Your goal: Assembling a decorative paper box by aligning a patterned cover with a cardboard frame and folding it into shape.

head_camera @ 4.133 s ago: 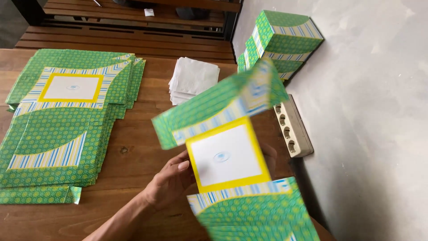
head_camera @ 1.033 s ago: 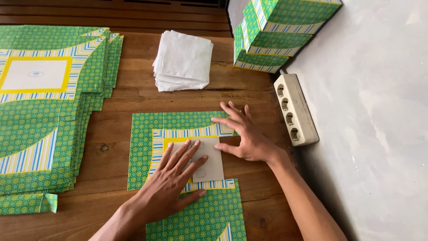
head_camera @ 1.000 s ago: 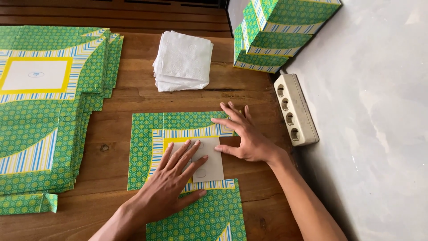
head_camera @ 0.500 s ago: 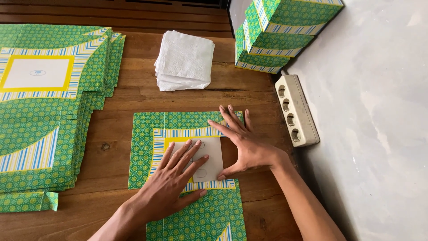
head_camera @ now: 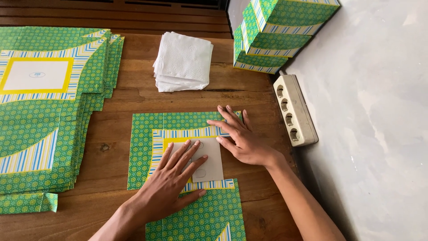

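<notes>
Both hands press a flat green patterned cardboard box blank down on the brown wooden tabletop.

Stack of matching green blanks lies far left; left hand, fingers spread open, pins the white centre panel; right hand, fingers flat and open, bears on the striped edge; firm, even palm pressure should keep the sheet lying square; white power strip sits just right.

Single head-worn view, looking steeply down at the wooden counter from close above. Faces forward toward the counter's far edge at frame top; grey wall fills the right side. Both forearms enter from the bottom edge, left hand and right hand at lower centre. No second view, so no overlap.
</notes>
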